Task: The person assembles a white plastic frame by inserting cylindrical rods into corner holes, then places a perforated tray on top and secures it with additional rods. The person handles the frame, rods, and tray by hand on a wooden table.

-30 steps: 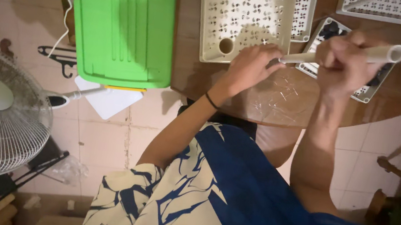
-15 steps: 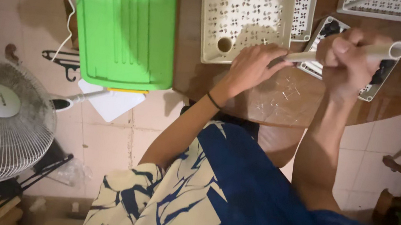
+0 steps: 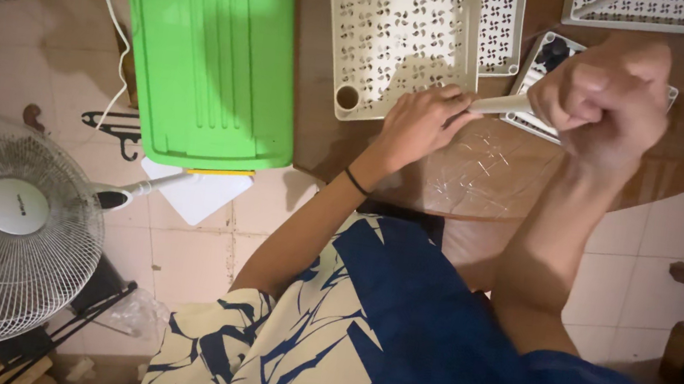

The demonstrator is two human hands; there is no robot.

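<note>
Fan (image 3: 6, 235), white and wire-caged, stands on the tiled floor at the lower left, its stand running toward a white sheet beside it. Above it a green plastic lid (image 3: 216, 53) lies partly over the edge of the round wooden counter (image 3: 489, 179), whose bare middle shows pale scratches. On the counter's far side rests a large cream perforated panel (image 3: 402, 40) with a round hole at its near corner; a narrower perforated strip lies just beside it, and another white perforated piece sits at the top right edge. A smaller white tray with dark parts (image 3: 545, 69) lies under the right hand.

The right hand (image 3: 606, 98) is raised over the counter, its grip clenched in a fist around a pale tube (image 3: 502, 106), which slants down to the left. The left hand (image 3: 423, 124) rests on the counter at the panel's near edge, its fingers closed around the tube's lower tip. A dark band circles the left wrist.
</note>
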